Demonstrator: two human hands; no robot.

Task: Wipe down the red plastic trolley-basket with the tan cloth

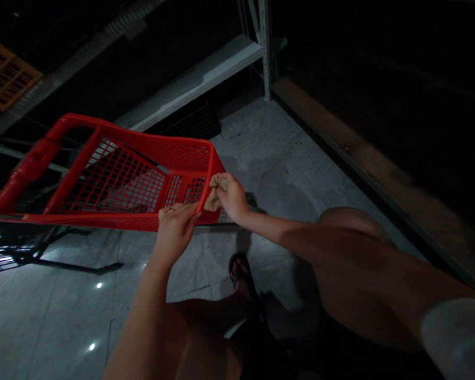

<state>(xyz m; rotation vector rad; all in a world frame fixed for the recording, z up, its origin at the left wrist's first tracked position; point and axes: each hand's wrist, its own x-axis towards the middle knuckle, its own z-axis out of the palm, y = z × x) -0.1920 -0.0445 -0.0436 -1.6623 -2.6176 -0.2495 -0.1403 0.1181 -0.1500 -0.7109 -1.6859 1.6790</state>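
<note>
Dimly lit, grey tiled floor [273, 142], metal shelf [217, 75]

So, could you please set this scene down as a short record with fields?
Left hand: on the near rim of a red plastic shopping cart with lattice sides
Right hand: holding a crumpled tan cloth against the cart's end
Beyond the cart: a pale metal shelf
Upper left: an orange plastic lattice crate
Underfoot: a grey tiled floor
Lighting: dim

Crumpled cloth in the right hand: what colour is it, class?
The cloth is light brown; the head view, the only one here, shows it.
</note>
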